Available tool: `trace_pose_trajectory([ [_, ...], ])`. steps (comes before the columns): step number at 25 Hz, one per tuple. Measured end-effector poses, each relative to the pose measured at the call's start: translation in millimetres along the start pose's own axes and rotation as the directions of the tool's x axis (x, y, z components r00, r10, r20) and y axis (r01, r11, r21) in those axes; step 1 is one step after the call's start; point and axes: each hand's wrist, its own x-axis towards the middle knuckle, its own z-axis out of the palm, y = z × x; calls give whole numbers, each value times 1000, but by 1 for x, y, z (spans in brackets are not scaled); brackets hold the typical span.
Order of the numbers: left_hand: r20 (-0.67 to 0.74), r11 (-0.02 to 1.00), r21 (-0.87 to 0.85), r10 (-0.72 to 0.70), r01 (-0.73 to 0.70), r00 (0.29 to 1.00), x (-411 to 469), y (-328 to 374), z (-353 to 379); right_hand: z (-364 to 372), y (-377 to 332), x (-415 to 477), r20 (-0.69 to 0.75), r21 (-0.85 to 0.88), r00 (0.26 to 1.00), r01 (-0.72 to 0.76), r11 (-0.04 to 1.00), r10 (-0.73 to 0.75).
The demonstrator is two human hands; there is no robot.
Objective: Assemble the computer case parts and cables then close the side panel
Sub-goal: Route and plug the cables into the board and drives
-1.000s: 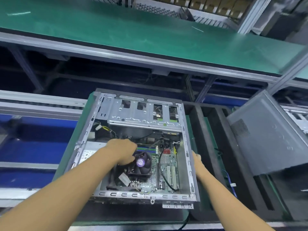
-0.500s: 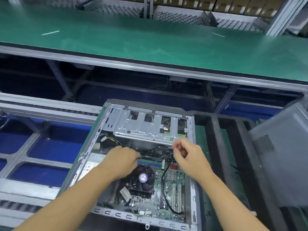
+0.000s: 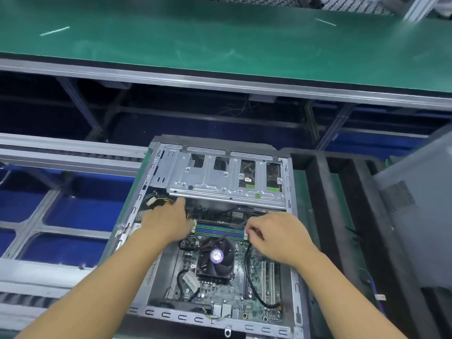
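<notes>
The 2 forearms reach forward, left hand [image 3: 168, 222] extended palm down, right hand [image 3: 276, 237] with fingers [image 3: 254, 227] pinched together.

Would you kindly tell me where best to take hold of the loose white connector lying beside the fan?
Pinch the white connector by its plastic body, across the two long sides, coming from straight above. The case lies open upward, and the fan stands close on its right, so a sideways approach looks cramped.

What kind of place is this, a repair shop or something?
Most likely a computer assembly line in a factory. An open computer case lies between conveyor rails and a black foam rack, a long green-matted bench runs behind, and another grey case stands at the right.
</notes>
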Motion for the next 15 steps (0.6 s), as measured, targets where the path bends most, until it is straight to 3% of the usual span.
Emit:
trace_pose_trajectory([
  [5,-79,994,82,-69,75,995,-4,5,16,-5,-4,0,26,-11,999,-46,999,46],
  [8,-215,965,256,5,52,977,-12,4,19,-8,-10,0,50,-28,996,-73,997,75],
  [9,-253,951,308,56,25,966,-15,5,22,-10,-12,-1,59,30,993,-105,994,103],
  [11,-286,923,383,163,-43,944,-24,7,31,-15,-27,1,65,315,985,-173,933,161],
  [13,-297,904,421,215,-75,930,-29,7,34,-17,-52,11,25,519,992,-119,847,124],
  [15,-312,879,462,283,-115,907,-32,6,31,-17,-81,27,-9,606,998,-39,795,56],
])
